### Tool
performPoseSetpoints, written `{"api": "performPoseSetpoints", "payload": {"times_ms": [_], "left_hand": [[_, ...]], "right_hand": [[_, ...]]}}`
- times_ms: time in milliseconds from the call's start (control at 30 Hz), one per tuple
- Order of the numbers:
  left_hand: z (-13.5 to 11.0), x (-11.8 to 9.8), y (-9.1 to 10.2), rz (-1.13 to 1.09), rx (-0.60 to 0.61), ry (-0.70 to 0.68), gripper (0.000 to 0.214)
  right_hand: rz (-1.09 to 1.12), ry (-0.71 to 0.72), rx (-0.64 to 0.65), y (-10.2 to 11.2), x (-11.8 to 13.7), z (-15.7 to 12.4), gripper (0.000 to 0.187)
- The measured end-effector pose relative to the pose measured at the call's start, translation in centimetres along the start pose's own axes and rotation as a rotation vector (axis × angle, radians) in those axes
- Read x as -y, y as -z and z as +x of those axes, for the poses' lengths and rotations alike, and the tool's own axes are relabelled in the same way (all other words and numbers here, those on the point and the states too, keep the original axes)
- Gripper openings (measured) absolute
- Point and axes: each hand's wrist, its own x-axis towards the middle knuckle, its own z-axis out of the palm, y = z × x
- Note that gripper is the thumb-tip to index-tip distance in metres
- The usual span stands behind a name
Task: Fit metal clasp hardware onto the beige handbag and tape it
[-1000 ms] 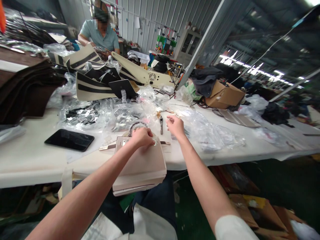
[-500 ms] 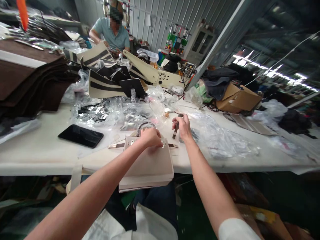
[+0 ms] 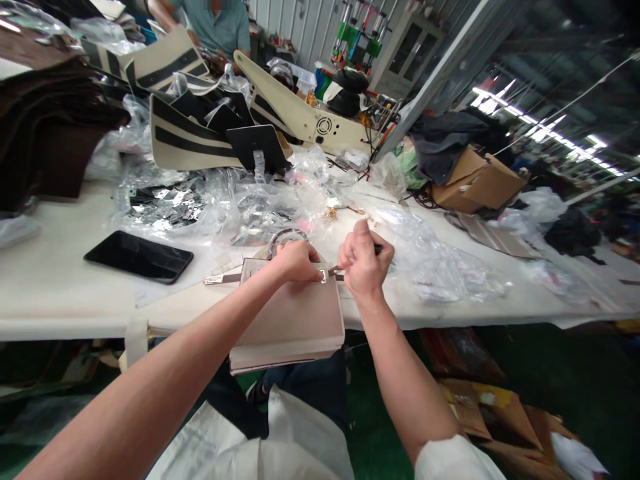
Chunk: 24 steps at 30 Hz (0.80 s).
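A pale beige stack of flat panels (image 3: 290, 317) lies at the table's front edge, jutting past it. My left hand (image 3: 297, 260) is closed at the stack's far edge, its thumb pressed down beside a small shiny metal fitting (image 3: 324, 275). Under that edge runs a dark strap (image 3: 230, 278) with a metal end, showing on the left side. My right hand (image 3: 366, 260) makes a fist around a slim dark tool (image 3: 379, 249). The tool's narrow end points left, close to the fitting; whether it touches cannot be seen. Behind my left hand sits a roll of clear tape (image 3: 287, 235).
A black phone (image 3: 139, 257) lies to the left. Clear plastic bags holding metal plates (image 3: 167, 203) and other bags (image 3: 450, 267) spread across the table. Curved beige pieces (image 3: 193, 137) and dark brown sheets (image 3: 55, 127) are piled behind. A co-worker (image 3: 215, 27) sits opposite.
My right hand has moved down and left toward the metal fitting, and its fingers have closed into a fist around the dark tool. My left hand stays on the stack; the view has tilted lower.
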Motion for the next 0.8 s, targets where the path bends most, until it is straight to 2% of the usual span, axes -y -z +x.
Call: {"api": "performPoseSetpoints", "payload": {"times_ms": [133, 333, 567, 800], "left_hand": [[-0.1, 0.0, 0.3, 0.001, 0.033, -0.004, 0.034], [0.0, 0.0, 0.6, -0.012, 0.063, -0.018, 0.036], [0.1, -0.3, 0.0, 0.035, 0.006, 0.009, 0.033], [0.1, -0.1, 0.1, 0.045, 0.019, -0.019, 0.031]], "right_hand": [[-0.003, -0.047, -0.001, -0.5, -0.9, -0.3, 0.080], [0.009, -0.043, 0.043, -0.6, -1.0, -0.3, 0.078], [-0.104, -0.057, 0.042, -1.5, -1.4, -0.3, 0.076], [-0.186, -0.042, 0.062, -2.0, -1.3, -0.4, 0.076]]}}
